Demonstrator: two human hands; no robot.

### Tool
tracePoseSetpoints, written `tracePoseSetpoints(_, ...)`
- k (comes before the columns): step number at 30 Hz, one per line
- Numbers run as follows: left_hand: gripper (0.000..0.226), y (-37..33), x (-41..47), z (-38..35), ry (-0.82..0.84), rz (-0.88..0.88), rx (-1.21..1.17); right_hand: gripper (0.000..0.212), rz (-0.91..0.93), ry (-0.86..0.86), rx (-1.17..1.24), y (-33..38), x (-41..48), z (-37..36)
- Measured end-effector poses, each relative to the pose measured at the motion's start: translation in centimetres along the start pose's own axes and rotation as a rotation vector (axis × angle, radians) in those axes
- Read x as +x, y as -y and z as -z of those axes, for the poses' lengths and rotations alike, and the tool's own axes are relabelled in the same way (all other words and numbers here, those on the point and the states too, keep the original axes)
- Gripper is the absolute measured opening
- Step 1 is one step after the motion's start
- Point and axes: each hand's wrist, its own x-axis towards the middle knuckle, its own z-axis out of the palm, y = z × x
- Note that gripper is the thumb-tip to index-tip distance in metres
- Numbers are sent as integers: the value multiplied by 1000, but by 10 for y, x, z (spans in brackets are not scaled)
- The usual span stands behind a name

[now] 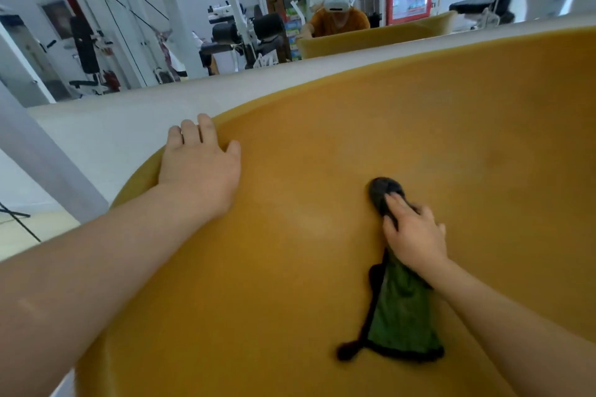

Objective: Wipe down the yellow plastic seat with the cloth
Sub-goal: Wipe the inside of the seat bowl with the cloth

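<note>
The yellow plastic seat point(322, 187) fills the head view from the centre down to 6 o'clock, its curved rim sweeping from 8 o'clock up toward 2 o'clock. My left hand point(200, 161) sits at 9 o'clock on that rim, fingers hooked over the edge and thumb lying on the inner face, clasping it. My right hand point(416, 232) is at 4 o'clock, fingers bent over the dark bunched end of the cloth point(403, 316) and holding it down against the seat. The green rest of the cloth trails under my wrist toward 5 o'clock, flat on the plastic. Past the rim at 12 o'clock, a mirror point(193, 10) reflects gym machines point(87, 51).
</note>
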Motion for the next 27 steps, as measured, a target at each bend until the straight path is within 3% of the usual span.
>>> tracePoseSetpoints(3, 53, -11, 4, 2, 15, -74, 57, 52, -159, 9, 35, 19, 2, -2)
tracePoseSetpoints(4, 55, -21, 8, 4, 26, -132, 42, 52, -80, 40, 35, 42, -10, -8)
tracePoseSetpoints(7, 63, -64, 13, -1, 168, -301, -73, 53, 448, 107, -15, 94, -67, -28)
tracePoseSetpoints(9, 69, -96, 10, -12, 249, -363, -124, 51, 590, 95, -52, 77, -61, -24)
tracePoseSetpoints(14, 81, -133, 1, -36, 337, -419, -82, 51, -85, 18, -108, -29, 30, 12)
tracePoseSetpoints(16, 86, -137, 1, -37, 318, -420, -81, 52, -167, 50, -81, -13, 25, 10)
tracePoseSetpoints(17, 88, -141, 3, -37, 306, -415, -90, 53, -80, 75, -115, 6, 10, 3)
tracePoseSetpoints(20, 86, -147, 8, -35, 274, -385, -112, 54, 460, 192, -183, 48, -59, -19)
tracePoseSetpoints(22, 86, -151, 9, -29, 285, -387, -107, 50, 608, 239, -144, 24, -57, -5)
tracePoseSetpoints(24, 83, -155, 11, -26, 307, -375, -103, 46, 444, 257, -261, -34, -29, 15)
tracePoseSetpoints(27, 62, -163, 6, -21, 318, -378, -114, 49, -67, 151, -237, -115, -3, 60)
